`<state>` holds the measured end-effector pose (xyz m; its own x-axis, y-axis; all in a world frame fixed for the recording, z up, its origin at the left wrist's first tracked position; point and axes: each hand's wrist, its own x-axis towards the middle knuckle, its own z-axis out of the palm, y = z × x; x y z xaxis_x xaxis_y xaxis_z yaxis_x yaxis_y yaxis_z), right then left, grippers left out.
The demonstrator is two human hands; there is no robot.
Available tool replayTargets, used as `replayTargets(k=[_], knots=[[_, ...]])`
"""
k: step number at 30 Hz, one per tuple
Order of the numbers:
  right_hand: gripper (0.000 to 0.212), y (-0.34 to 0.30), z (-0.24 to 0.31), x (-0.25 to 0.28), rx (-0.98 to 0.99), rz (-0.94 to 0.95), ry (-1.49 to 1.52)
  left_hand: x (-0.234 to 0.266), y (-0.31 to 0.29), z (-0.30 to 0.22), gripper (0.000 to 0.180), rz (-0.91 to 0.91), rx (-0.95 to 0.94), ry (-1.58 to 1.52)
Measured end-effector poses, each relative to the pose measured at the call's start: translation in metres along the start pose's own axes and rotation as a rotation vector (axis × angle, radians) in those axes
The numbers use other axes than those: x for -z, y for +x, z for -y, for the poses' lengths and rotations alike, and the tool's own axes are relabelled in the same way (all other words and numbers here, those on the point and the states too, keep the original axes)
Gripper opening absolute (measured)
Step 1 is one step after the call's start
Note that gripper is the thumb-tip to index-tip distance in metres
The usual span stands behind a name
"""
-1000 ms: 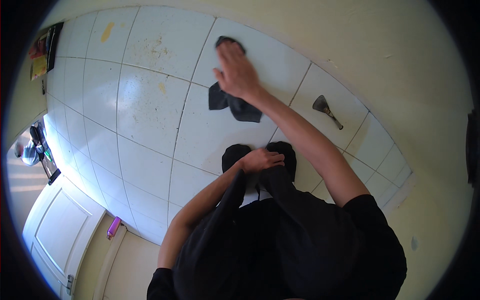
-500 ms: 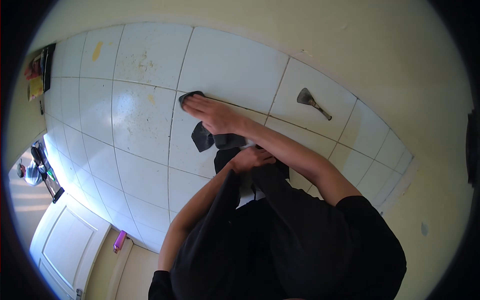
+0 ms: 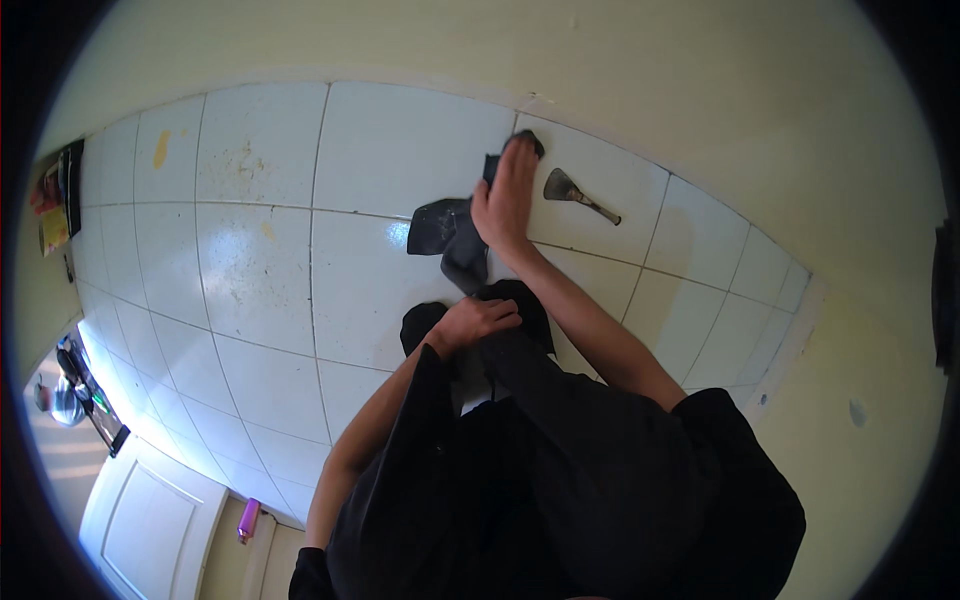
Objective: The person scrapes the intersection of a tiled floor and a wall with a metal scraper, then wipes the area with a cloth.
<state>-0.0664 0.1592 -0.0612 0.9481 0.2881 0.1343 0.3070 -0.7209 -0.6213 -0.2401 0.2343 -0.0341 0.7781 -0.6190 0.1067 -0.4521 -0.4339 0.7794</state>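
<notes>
My right hand [image 3: 508,195] presses its fingers down on a dark grey cloth [image 3: 437,228] on the white tiled floor [image 3: 400,140]. One end of the cloth shows past the fingertips; its wider, crumpled part trails toward my feet. Part of it is hidden beneath the palm. Close to my right hand lies a short tool [image 3: 585,198] with a flared grey head and a narrow handle; whether brush or scraper I cannot make out. My left hand [image 3: 474,323] rests at my knees with its fingers curled together, and nothing shows in it.
Yellow and brown stains [image 3: 245,170] mark the tiles at far left. A pale wall [image 3: 640,70] borders the floor at the back and right. At left are a dark rack [image 3: 70,195] with colourful items, a white door [image 3: 155,510] and a purple bottle [image 3: 248,520].
My right hand has swept the cloth to the right and farther away, close to the flared tool. My left hand stays at my knees. The whole view has shifted slightly.
</notes>
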Motion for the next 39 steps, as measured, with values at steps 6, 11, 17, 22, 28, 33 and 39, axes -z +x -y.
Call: replayTargets(k=[6, 11, 17, 22, 28, 33, 39], knots=[[0.076, 0.041, 0.027, -0.019, -0.021, -0.089, -0.165, 0.000, 0.003, -0.003, 0.026, -0.018, 0.035, -0.029], [0.070, 0.045, 0.026, -0.017, 0.209, 0.021, -0.116, 0.001, 0.003, -0.003, 0.023, -0.056, 0.056, -0.054], [0.061, 0.074, 0.045, -0.038, 0.514, 0.168, -0.111, 0.006, 0.004, -0.005, 0.025, -0.022, 0.056, 0.006], [0.064, 0.104, 0.061, -0.065, 0.633, 0.183, -0.172, 0.009, 0.004, -0.007, 0.023, -0.003, 0.085, -0.049], [0.062, 0.120, 0.078, -0.086, 0.832, 0.280, -0.080, 0.012, -0.001, -0.011, 0.020, -0.085, 0.119, -0.166], [0.059, 0.107, 0.094, -0.100, 0.936, 0.390, 0.005, 0.009, -0.002, -0.010, 0.020, -0.076, 0.121, -0.149], [0.054, 0.038, 0.110, -0.103, 1.002, 0.591, 0.125, 0.000, -0.013, -0.001, 0.027, -0.123, -0.002, -0.095]])
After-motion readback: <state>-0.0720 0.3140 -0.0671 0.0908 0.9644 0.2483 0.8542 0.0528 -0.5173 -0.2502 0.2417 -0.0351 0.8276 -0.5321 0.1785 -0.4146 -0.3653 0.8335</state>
